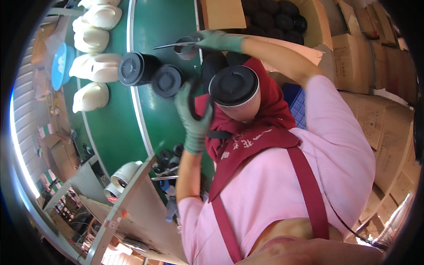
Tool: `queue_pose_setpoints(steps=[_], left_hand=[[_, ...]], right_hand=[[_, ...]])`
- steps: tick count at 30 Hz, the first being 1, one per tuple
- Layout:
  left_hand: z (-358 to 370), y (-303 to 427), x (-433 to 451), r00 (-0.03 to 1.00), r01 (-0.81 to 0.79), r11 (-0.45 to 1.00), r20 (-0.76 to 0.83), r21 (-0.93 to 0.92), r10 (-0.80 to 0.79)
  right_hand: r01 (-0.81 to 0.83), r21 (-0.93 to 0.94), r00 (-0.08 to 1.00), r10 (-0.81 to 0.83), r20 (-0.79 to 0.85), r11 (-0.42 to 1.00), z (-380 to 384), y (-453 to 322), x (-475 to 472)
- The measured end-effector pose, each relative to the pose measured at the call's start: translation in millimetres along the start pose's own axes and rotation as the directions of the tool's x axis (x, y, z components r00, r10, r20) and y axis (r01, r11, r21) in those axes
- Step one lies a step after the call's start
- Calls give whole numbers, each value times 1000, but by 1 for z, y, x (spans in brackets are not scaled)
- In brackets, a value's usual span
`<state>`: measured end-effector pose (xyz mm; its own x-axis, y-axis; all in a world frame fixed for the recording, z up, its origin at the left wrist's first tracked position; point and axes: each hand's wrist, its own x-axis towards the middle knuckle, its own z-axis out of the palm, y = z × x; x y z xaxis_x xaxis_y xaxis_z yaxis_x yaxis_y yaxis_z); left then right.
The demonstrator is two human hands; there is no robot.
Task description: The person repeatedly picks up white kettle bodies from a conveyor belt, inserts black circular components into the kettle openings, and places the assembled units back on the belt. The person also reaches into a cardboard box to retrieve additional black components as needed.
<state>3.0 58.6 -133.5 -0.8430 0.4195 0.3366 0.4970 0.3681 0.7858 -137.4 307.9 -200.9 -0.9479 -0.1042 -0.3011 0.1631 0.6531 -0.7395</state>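
Observation:
On my lap stands a pale round housing (243, 111) with a black round cap (234, 85) on top. My left hand (193, 116), in a green glove with dark finger and palm areas, is blurred beside it, thumb and fingers apart in a curve. It holds nothing that I can make out. My right hand (217, 41), gloved alike, grips a long thin dark tool (169, 45) whose kind I cannot tell. The tool crosses over a ring-shaped object (186, 51) on the green bench. Just past my left fingertips lie a black round cap (167, 81) and a stack of such caps (131, 68).
White curved plastic shells (91, 96) line the far side of the green bench (112, 132), near a blue basin (61, 66). A cardboard box (318, 25) of black round parts stands at right. A metal-edged panel (132, 198) and small dark parts (172, 159) are at left.

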Motion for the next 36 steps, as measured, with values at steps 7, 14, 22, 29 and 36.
queue_pose_setpoints(steps=[7,14,22,29,36], left_hand=[[27,-7,89,885,-196,956,459,219,77],[45,-26,74,818,-354,930,513,96,258],[92,-42,113,602,-606,717,390,-345,697],[61,50,124,782,-159,847,588,507,-205],[55,93,59,779,-300,727,598,618,-187]], right_hand=[[263,-63,965,-261,35,963,-58,-25,-205],[249,-632,893,-427,-144,734,-31,-57,-256],[751,-161,633,-767,-102,641,39,-127,-222],[540,264,598,-143,-789,799,14,7,-107],[162,-59,955,-171,-241,985,37,26,-83]])
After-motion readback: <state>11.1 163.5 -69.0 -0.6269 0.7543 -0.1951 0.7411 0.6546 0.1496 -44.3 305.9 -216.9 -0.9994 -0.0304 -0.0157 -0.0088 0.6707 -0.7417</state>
